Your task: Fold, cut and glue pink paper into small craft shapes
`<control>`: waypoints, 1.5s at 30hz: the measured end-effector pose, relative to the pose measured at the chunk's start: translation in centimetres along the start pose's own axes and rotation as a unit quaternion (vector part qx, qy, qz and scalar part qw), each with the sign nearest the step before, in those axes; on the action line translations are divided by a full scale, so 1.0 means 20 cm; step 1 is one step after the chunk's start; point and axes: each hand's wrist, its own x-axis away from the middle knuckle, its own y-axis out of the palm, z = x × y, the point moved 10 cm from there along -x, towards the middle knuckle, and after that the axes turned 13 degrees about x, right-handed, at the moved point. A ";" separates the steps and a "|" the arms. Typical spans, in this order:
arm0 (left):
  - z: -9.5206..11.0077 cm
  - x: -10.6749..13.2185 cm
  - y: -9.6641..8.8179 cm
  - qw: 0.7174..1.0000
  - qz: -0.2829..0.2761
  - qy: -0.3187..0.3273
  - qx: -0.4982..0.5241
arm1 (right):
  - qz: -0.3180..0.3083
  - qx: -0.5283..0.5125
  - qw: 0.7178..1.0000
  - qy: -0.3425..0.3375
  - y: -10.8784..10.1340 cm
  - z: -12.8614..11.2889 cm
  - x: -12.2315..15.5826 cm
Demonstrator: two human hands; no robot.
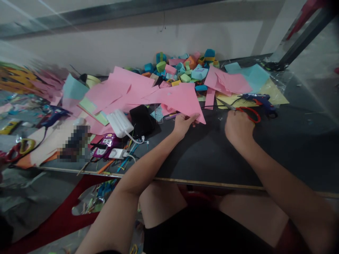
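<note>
My left hand pinches the lower right corner of a pink paper sheet, thumb on top. The rest of that sheet reaches left over other pink sheets. To the right, my right hand is closed at the scissors. One orange handle loop shows beyond the knuckles, and the blades point up and left. Its fingertips are hidden beneath the hand. Just behind the scissors lies a blue glue gun on yellow paper.
Several small folded paper pieces are heaped against the wall. Toward the left lie a white power bank, a black phone-like object, a purple device and another glue gun. The dark table's front edge runs above my legs.
</note>
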 end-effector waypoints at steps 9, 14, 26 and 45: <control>-0.01 0.01 0.00 0.999 0.005 -0.042 0.034 | -0.138 0.112 0.984 0.029 0.18 0.26 -0.13; 0.06 0.02 0.00 0.999 0.010 -0.027 0.039 | -0.079 -0.017 0.995 0.051 0.17 0.30 -0.17; 0.28 0.03 -0.09 0.991 0.069 0.112 -0.020 | -0.269 -0.503 0.816 -0.091 0.11 -0.25 0.06; 0.28 0.07 -0.11 0.990 0.110 0.090 0.008 | -0.298 -0.396 0.862 -0.105 0.11 -0.23 0.10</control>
